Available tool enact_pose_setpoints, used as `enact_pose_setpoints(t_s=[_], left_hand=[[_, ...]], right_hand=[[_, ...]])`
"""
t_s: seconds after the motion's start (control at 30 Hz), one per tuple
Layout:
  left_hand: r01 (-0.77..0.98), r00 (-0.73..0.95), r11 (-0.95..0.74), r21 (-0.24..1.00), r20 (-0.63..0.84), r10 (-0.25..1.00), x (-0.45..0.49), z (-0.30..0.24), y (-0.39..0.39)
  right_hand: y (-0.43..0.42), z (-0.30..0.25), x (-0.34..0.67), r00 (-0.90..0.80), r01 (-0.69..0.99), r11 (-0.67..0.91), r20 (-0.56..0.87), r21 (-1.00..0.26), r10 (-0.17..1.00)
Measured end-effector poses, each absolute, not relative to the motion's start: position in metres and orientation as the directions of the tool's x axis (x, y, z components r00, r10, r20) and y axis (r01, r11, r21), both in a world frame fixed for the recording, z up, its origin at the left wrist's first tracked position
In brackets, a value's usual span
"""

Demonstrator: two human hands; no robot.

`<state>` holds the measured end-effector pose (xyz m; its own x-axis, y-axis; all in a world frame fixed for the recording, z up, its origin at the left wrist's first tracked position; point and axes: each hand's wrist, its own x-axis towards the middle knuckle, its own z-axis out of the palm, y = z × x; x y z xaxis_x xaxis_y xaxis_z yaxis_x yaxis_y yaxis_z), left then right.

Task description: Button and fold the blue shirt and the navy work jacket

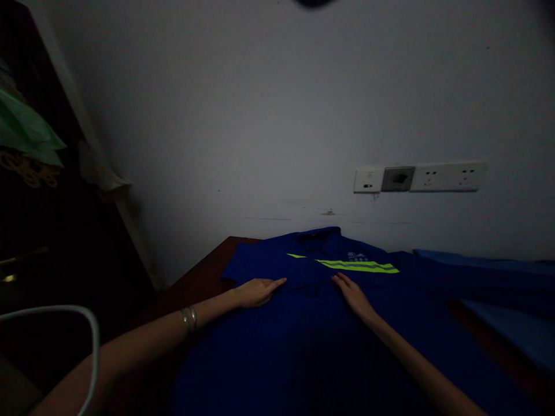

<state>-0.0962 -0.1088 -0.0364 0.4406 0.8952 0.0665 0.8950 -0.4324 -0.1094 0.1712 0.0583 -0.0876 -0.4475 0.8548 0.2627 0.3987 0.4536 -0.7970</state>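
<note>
A blue work jacket [303,335] with a collar and yellow-green reflective strips is spread front up over a dark red table. My left hand [259,292], with two metal bangles [189,319] on its wrist, rests on the left part of the chest, index finger stretched out. Just below the longer reflective strip [359,266], my right hand [353,296] lies on the cloth with its fingers extended. Neither hand visibly grips the fabric. One sleeve [477,280] reaches out to the right; the left one looks short or folded, and its end is hard to make out.
Lighter blue cloth [511,329] lies at the right, partly under the sleeve. Behind the table [203,268] rises a pale wall with sockets [446,177]. A dark door [56,231] with hanging bags stands left. A white cable [93,329] curves across the lower left.
</note>
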Motion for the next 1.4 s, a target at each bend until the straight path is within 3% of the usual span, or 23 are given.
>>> enact_pose_setpoints(t_s=[0.1,0.33,0.5,0.63,1.03,1.27,1.4], left_hand=[[0.903,0.428,-0.422,-0.080,0.086,0.900,-0.102,-0.037,-0.113],[0.906,0.411,-0.398,-0.142,0.070,0.909,-0.105,-0.035,-0.119],[0.900,0.411,-0.396,-0.183,0.047,0.911,-0.108,-0.033,-0.122],[0.903,0.404,-0.390,-0.179,0.044,0.914,-0.105,-0.030,-0.127],[0.872,0.488,-0.448,-0.198,0.272,0.830,-0.025,-0.025,-0.064],[0.918,0.385,-0.362,-0.161,0.146,0.911,-0.003,-0.027,-0.040],[0.941,0.331,-0.310,-0.133,0.184,0.925,-0.009,-0.028,-0.045]], right_hand=[[0.052,-0.082,0.172,-0.455,0.353,0.388,0.206,-0.852,0.866],[0.051,-0.065,0.173,-0.559,0.344,0.642,0.400,-0.685,0.726],[0.074,-0.054,0.152,-0.498,0.442,0.445,0.199,-0.779,0.844],[0.091,-0.056,0.134,-0.477,0.507,0.359,0.092,-0.784,0.874],[0.100,-0.067,0.131,-0.408,0.490,0.252,0.036,-0.835,0.912],[0.105,-0.064,0.124,-0.356,0.459,0.152,-0.025,-0.875,0.934],[0.109,-0.060,0.120,-0.320,0.428,0.072,-0.076,-0.901,0.945]])
